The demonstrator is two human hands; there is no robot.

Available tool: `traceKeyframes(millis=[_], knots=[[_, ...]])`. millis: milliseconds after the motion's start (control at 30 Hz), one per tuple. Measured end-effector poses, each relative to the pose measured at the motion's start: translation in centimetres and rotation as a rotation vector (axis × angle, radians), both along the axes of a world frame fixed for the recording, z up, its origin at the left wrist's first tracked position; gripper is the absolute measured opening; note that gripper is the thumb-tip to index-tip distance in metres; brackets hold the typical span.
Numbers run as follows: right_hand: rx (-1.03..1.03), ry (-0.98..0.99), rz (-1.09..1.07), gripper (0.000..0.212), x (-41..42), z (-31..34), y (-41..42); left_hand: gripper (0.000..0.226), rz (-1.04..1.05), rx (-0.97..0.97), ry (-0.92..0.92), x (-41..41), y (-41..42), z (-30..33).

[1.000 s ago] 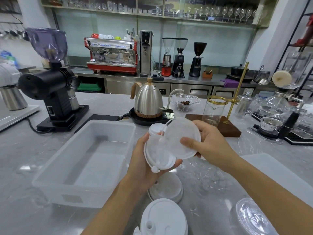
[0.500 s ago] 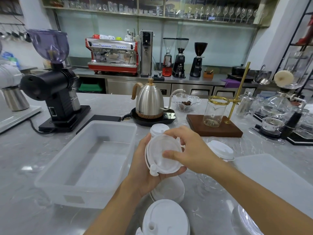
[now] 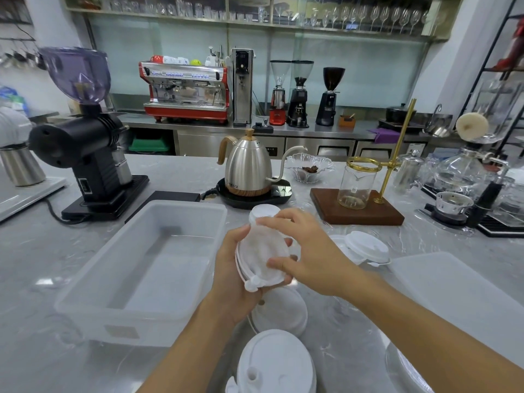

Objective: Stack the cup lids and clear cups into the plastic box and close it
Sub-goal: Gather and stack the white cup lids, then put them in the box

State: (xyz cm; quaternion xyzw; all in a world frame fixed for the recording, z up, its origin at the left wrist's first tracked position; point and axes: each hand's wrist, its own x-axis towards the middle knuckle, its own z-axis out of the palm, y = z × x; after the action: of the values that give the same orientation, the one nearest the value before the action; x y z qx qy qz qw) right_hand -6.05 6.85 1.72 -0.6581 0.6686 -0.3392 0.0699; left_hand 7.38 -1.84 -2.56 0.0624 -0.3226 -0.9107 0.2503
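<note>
My left hand (image 3: 229, 276) grips a small stack of white cup lids (image 3: 262, 256) from behind, above the counter and just right of the open plastic box (image 3: 119, 304). My right hand (image 3: 306, 251) pinches the front lid of that stack with thumb and fingers curled over it. The box holds nothing. More white lids lie on the counter: one (image 3: 282, 310) under my hands, one (image 3: 276, 364) at the bottom edge, a pair (image 3: 365, 246) to the right, one (image 3: 262, 212) behind my hands. The box's flat lid (image 3: 459, 293) lies at the right.
A black grinder (image 3: 88, 154) stands behind the box on the left. A steel kettle (image 3: 249, 168) on its base sits behind my hands. A wooden dripper stand with a glass beaker (image 3: 357, 182) and glassware fill the right. A clear lid (image 3: 408, 370) lies at the bottom right.
My right hand brought a translucent lid down onto the lid in my left hand and now clasps it there. The stack has tilted and both hands sank slightly.
</note>
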Motion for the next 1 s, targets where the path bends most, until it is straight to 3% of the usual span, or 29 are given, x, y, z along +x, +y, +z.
traceKeyframes(millis=[100,167,267,367,633,833,867,1000], knots=[[0.029,-0.068,-0.107,0.057,-0.9,-0.4,0.4,0.049,0.222,-0.025,-0.010,0.1,-0.5,0.2],[0.162,-0.053,-0.113,0.054,-1.7,-0.8,1.0,0.043,0.334,-0.034,-0.022,0.1,-0.6,0.3],[0.449,0.035,0.013,0.074,-2.1,-1.9,2.2,0.039,0.371,-0.044,-0.028,0.1,-0.4,0.5],[0.568,0.084,0.101,0.092,-2.0,-3.0,2.7,0.038,0.370,-0.037,-0.041,0.2,-0.3,0.5],[0.496,0.035,0.120,0.091,-1.8,-4.0,2.9,0.042,0.373,-0.031,-0.050,0.3,-0.3,0.5],[0.377,-0.162,-0.035,0.079,-3.4,-2.8,3.7,0.030,0.372,-0.093,-0.095,0.1,-0.2,0.4],[0.354,-0.178,-0.055,0.078,-3.6,-2.4,4.0,0.035,0.398,-0.121,-0.138,0.0,-0.1,0.5],[0.263,-0.217,-0.076,0.075,-4.1,-0.4,4.3,0.089,0.415,-0.299,-0.305,0.0,0.3,0.2]])
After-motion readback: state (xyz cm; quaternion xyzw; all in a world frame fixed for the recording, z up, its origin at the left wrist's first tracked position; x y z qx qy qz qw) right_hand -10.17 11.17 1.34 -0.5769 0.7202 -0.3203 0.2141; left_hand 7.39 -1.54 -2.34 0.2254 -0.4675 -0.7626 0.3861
